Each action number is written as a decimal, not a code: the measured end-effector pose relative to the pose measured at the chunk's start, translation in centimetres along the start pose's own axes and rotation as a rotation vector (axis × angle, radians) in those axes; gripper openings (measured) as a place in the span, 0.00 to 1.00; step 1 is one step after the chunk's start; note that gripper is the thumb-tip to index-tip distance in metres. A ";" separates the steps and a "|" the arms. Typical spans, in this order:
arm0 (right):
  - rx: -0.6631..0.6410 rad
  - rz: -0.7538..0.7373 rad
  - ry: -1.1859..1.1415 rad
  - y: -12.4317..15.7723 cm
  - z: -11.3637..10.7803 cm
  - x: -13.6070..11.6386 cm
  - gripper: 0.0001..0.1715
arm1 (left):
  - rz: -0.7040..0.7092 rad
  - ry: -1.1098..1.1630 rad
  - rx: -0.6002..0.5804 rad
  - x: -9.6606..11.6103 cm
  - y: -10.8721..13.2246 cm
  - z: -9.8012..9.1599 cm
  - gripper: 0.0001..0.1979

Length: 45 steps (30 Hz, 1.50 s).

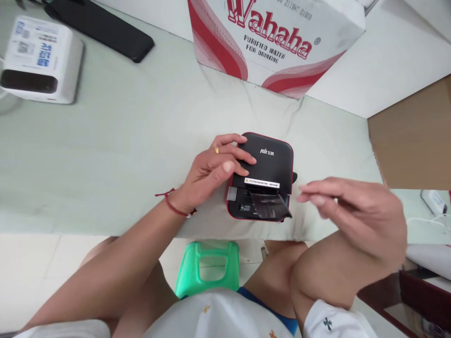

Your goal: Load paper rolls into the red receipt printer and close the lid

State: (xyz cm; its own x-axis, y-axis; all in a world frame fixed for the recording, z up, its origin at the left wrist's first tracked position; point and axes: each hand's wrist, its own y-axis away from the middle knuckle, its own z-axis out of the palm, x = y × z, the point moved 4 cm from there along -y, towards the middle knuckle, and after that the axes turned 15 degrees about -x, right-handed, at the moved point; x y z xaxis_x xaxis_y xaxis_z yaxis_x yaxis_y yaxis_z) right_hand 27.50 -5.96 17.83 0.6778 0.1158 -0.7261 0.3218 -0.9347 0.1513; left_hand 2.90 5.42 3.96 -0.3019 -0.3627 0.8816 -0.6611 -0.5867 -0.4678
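A small black printer-like device (269,164) with red edging and a FEIE logo rests near the table's front edge. Across the left side of its lid lie the spread fingers of my left hand (213,171), which wears a gold ring; the thumb is held off to the side. From the slot below the lid's white warning label (261,183) sticks out a dark, glossy strip of film (269,205). To the right of the device, my right hand (355,213) hovers, slightly blurred, thumb and fingers pinched together with nothing visible between them. It is apart from the strip.
Behind the device stands a red-and-white Wahaha water carton (271,42). At the far left are a white box-shaped device (42,61) and a long black object (102,28). A brown cardboard surface (412,136) is at the right. Below the table edge sits a green plastic stool (207,284).
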 end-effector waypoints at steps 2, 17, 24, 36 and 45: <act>0.258 0.110 -0.076 -0.7 -0.3 1.5 0.06 | -0.033 -0.006 -0.066 0.0 0.5 0.2 0.08; -0.137 0.271 -0.373 -4.4 2.7 8.0 0.63 | -0.194 0.381 -0.016 -3.1 1.2 1.6 0.56; -0.110 0.285 -0.303 -4.6 2.4 7.8 0.58 | -0.205 0.441 -0.067 -3.3 1.6 1.9 0.46; -0.336 -0.229 0.130 -1.1 1.7 -2.1 0.28 | -0.144 0.388 -0.154 -2.9 1.4 1.2 0.59; -0.576 -0.238 0.198 -0.6 3.1 -2.9 0.27 | -0.202 0.262 -0.183 -3.4 3.1 -0.3 0.66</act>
State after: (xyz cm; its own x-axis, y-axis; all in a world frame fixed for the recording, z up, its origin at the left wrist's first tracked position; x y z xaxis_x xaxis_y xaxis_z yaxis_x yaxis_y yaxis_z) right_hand 23.29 -6.75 17.79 0.6356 0.4087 -0.6549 0.7434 -0.5527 0.3766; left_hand 1.69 5.08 -0.43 -0.3032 -0.0414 0.9520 -0.8296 -0.4801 -0.2851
